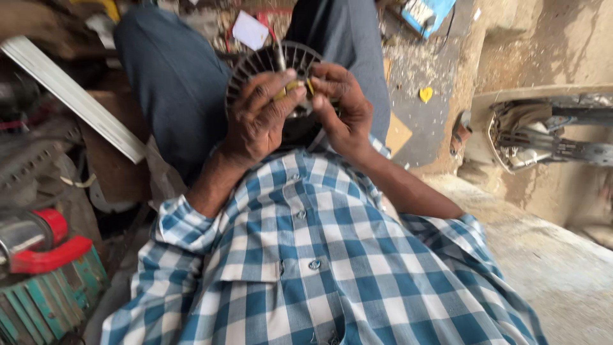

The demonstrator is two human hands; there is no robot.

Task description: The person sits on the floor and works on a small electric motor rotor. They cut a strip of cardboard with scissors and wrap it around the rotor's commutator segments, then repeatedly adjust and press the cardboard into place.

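Nearest the camera, a blue-and-white checked shirt [306,268] fills the lower view, its rolled sleeves leading up to the two hands. The left hand [258,115] and right hand [341,105] are both closed around a round, dark finned fan wheel [271,64], fingertips pinching a small yellow part [292,86] at its middle, above the lap. Beyond lie grey trousers [172,76], a white bar [76,96] at left, and a yellow heart-shaped piece [426,94] on the floor.
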